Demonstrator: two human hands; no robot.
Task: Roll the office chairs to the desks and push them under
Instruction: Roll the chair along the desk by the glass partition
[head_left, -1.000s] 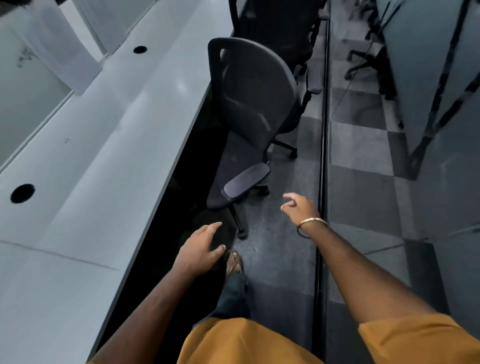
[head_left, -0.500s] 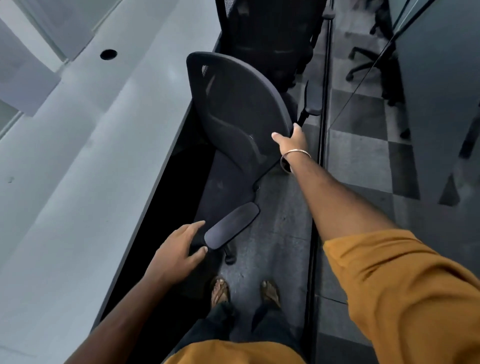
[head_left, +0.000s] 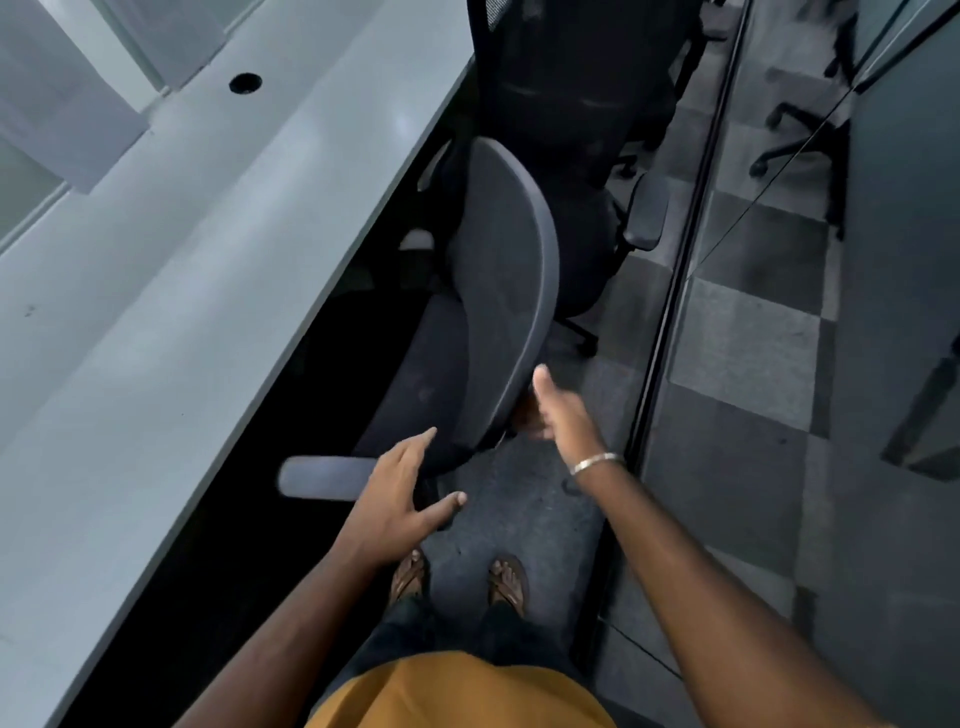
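a: 2 chairs at this desk (head_left: 218, 270), then?

b: 2 near it, yes. nearest is a dark grey office chair (head_left: 498, 291) with a curved, smooth-rimmed backrest and a matte fabric seat. its seat sits partly under the desk edge, backrest toward the aisle. behind it stands a black chair (head_left: 561, 88) with a mesh back.

a: armrests?

b: 1 padded, rounded armrest (head_left: 324, 477) sticks out close to the person, pale grey. the black chair shows 1 armrest too.

a: hands?

b: left hand (head_left: 400, 499) is spread, fingers apart, palm over the end of that armrest (grip not clear, it looks like resting contact). right hand (head_left: 558, 415) is open too, thumb up, fingers at the lower rim of the backrest, gripping nothing i can see. a metal bangle (head_left: 596, 462) circles that wrist.

a: desk surface?

b: long, flat, pale grey laminate with 1 round cable hole (head_left: 245, 82). floor (head_left: 748, 338) is checkered carpet tile in 2 greys.
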